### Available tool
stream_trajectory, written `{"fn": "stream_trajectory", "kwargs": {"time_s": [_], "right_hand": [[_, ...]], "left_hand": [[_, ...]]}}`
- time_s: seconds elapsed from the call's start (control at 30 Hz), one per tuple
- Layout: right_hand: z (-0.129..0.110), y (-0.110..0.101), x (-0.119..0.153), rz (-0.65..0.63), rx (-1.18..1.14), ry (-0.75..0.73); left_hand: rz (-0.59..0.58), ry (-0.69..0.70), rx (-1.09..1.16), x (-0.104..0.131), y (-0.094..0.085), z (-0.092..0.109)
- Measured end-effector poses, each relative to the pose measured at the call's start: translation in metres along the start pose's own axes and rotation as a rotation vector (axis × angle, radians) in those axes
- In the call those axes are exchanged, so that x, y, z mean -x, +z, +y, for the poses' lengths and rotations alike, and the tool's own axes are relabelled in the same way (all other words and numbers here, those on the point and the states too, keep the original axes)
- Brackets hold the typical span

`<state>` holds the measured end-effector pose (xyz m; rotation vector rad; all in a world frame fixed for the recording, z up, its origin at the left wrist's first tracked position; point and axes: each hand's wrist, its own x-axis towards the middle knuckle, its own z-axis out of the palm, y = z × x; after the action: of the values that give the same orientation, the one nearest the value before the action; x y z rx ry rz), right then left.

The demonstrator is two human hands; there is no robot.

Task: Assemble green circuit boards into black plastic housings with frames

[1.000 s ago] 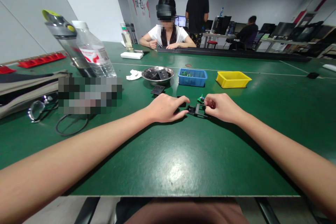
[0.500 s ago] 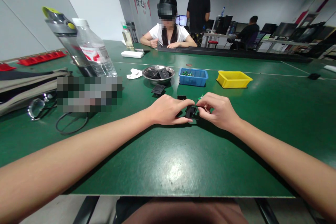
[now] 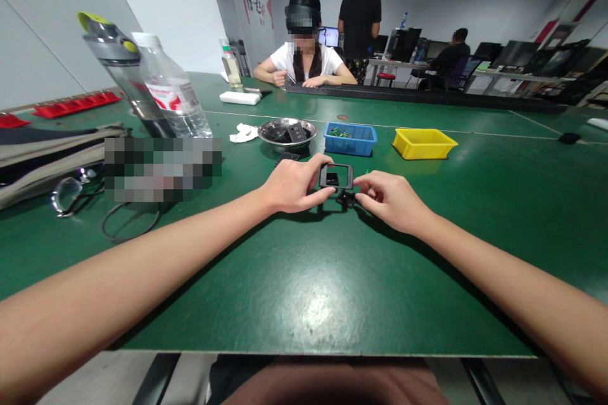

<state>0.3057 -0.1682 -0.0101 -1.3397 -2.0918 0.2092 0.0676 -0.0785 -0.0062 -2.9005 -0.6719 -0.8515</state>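
My left hand pinches a black rectangular frame by its left side, thumb below and fingers above. The frame is tilted up, with its open middle facing me. Just under its lower right corner is a small black plastic part. My right hand has its thumb and bent index finger at the right edge of that part, close to the frame; the exact contact is hard to see. Through the frame's opening, another black piece shows on the table. A bit of green peeks out behind my right fingers.
Beyond my hands stand a metal bowl of black parts, a blue bin with small green pieces and a yellow bin. Bottles, a bag and a cable lie left. A person sits across the green table.
My left hand has moved slightly left and away from me, tilting the black frame up off the small black part. My right hand has barely moved.
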Motion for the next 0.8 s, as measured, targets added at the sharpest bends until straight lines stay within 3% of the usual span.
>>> {"fn": "stream_trajectory", "kwargs": {"time_s": [0.1,0.27,0.8], "right_hand": [[-0.0023,0.0029,0.0004,-0.099,0.044,-0.046],[-0.0009,0.0055,0.0004,-0.161,0.076,-0.087],[0.0016,0.0038,-0.0001,-0.182,0.036,-0.126]], "left_hand": [[-0.026,-0.050,-0.011,-0.0013,0.0009,-0.0002],[-0.115,-0.096,-0.038,-0.0036,0.0030,0.0003],[-0.175,-0.132,-0.047,-0.0052,0.0044,-0.0012]]}}
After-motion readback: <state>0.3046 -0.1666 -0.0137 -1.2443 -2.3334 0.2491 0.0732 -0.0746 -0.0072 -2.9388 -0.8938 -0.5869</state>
